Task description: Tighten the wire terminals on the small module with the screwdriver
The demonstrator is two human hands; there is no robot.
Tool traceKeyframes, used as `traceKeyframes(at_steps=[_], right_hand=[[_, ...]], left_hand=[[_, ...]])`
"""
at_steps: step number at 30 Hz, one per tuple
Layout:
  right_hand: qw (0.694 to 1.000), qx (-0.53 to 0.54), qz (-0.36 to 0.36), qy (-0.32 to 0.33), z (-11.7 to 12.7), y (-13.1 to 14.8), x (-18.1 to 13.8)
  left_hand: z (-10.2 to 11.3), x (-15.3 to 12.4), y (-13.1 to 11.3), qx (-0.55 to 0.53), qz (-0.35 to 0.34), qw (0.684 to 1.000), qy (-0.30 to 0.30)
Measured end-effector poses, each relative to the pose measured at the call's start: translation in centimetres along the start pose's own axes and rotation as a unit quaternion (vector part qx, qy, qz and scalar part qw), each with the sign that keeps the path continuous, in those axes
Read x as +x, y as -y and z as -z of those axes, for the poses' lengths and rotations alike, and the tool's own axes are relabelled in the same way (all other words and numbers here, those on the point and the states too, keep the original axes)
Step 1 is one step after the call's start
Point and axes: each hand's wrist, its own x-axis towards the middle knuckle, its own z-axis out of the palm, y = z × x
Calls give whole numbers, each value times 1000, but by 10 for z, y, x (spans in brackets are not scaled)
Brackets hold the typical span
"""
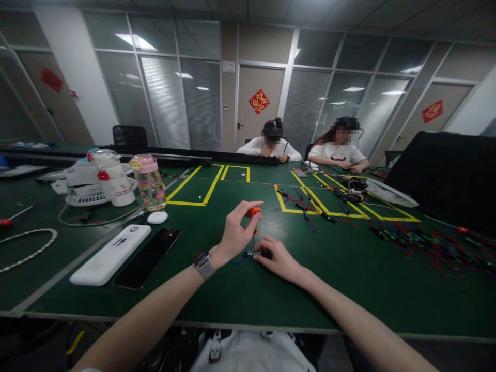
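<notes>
From my remote seat I have the left hand (235, 230) pinching the orange-handled screwdriver (254, 211) between thumb and fingers, its thin dark shaft running down just beside the fingertips of the right hand (282, 262). Those fingers are bent and gripping the near edge of a small green circuit board (251, 253) on the matte green worktop (248, 297), right under the tool, with a thin blue wire (240, 262) trailing off below the left hand. To do this well, I judge, I should hold the shaft upright over the contact point, press straight down with light, even force and turn the handle with the fingertips alone, while the right hand pins the board without crowding the tip or bending the wire. A slip would probably scrape the board or catch a fingertip. What I can't make out is the tip itself: it is too small to show whether it sits in a screw. The right hand's fingers cover part of the board, and well to that hand's right the dark heap of red-and-black-wired boards (430, 250) blurs together.
</notes>
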Motion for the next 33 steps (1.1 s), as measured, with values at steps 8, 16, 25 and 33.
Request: traceKeyframes(at_steps=[8,16,25,33], right_hand=[[1000,-5,6,-2,0,-1,0],[1000,-10,-6,4,0,2,0],[1000,-15,-10,7,2,6,0],[1000,-13,-20,8,4,10,0]], left_hand=[[2,-2,1,23,-6,1000,-1],[0,-2,-4,-6,2,1000,22],[3,-2,-2,6,-2,1000,21],[4,1,-1,31,-3,1000,2]])
